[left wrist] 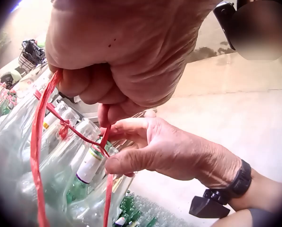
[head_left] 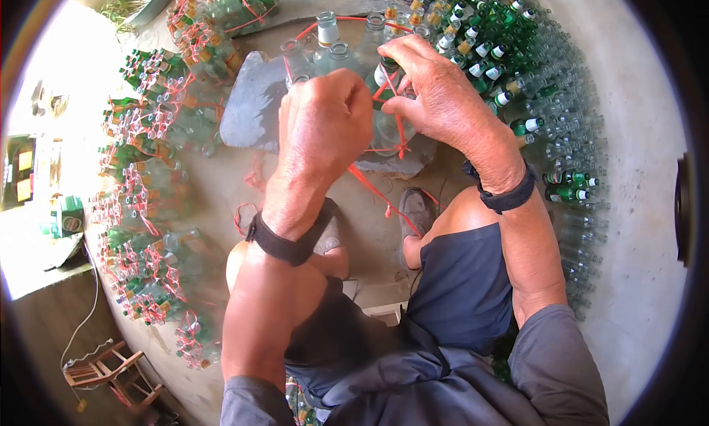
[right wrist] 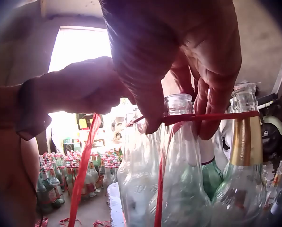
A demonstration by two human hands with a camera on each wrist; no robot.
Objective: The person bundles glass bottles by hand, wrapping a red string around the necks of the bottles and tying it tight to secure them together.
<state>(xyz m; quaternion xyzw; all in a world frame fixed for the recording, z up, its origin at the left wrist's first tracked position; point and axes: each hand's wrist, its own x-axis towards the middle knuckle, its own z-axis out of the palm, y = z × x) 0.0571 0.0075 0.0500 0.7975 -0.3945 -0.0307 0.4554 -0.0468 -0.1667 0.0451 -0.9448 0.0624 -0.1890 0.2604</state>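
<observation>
Several glass bottles stand grouped on a grey slab, with red twine running round their necks. My left hand is curled tightly round the twine; in the left wrist view one red strand hangs from the fist and another short length comes out by the thumb. Thumb and fingers of my right hand are bent about a bottle neck, the thumb touching the twine there. A bottle with a gold neck label stands beside that hand in the right wrist view.
Bundles of bottles tied in red twine line the left side. Many loose green and clear bottles stand along the right by the wall. Loose twine trails toward the shoes. A wooden rack lies at lower left.
</observation>
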